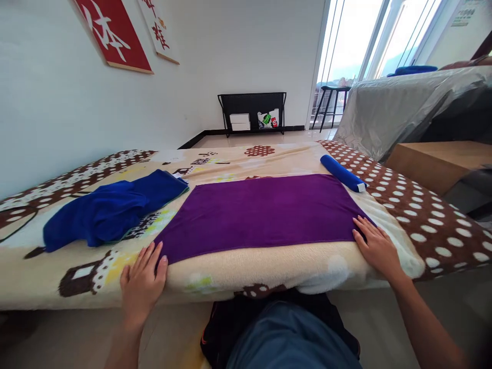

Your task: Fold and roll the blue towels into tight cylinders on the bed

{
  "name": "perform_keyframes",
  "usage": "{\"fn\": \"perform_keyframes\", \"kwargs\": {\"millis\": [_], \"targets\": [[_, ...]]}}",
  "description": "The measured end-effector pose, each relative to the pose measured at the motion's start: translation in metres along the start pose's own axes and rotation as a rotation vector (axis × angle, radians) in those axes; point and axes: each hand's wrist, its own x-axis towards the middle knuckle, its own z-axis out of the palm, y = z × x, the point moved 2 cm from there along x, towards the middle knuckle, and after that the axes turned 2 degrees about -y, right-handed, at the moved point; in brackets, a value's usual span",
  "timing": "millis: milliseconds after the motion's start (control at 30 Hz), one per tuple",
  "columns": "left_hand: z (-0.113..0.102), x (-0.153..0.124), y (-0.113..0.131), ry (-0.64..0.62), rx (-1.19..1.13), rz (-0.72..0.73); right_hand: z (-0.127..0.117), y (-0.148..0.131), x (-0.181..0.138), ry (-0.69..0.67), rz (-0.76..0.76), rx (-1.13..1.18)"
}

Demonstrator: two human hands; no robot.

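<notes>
A purple towel (261, 212) lies spread out flat on the patterned blanket (246, 261) in front of me. At its near left corner rests my left hand (144, 274), fingers stretched out and touching the edge. My right hand (376, 246) lies flat on the near right corner, its fingers apart. Beyond that corner, a rolled blue towel (342, 172) with a white tag sits at an angle. To the left a crumpled blue towel (115, 207) is heaped loosely on the blanket.
The bed's near edge runs just in front of my legs (288, 338). On the right stand a cardboard box (434, 164) and a piece of furniture under a plastic cover (384, 102). A black rack (251, 110) is against the far wall, and a stool (332, 102) stands by the window.
</notes>
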Motion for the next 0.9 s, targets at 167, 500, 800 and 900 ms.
{"fn": "perform_keyframes", "kwargs": {"millis": [167,500,800,900], "targets": [[-0.015,-0.004,0.058,0.142,-0.034,-0.009,-0.01,-0.049,-0.002,0.147,0.061,0.063],[0.012,0.022,0.276,-0.277,-0.198,0.611,-0.003,-0.253,0.048,-0.208,-0.314,0.26],[-0.001,-0.037,0.265,-0.423,-0.22,0.703,-0.013,-0.242,-0.003,-0.254,-0.473,0.241],[-0.023,-0.043,0.256,-0.538,-0.29,0.78,-0.034,-0.239,-0.008,-0.316,-0.507,0.28]]}}
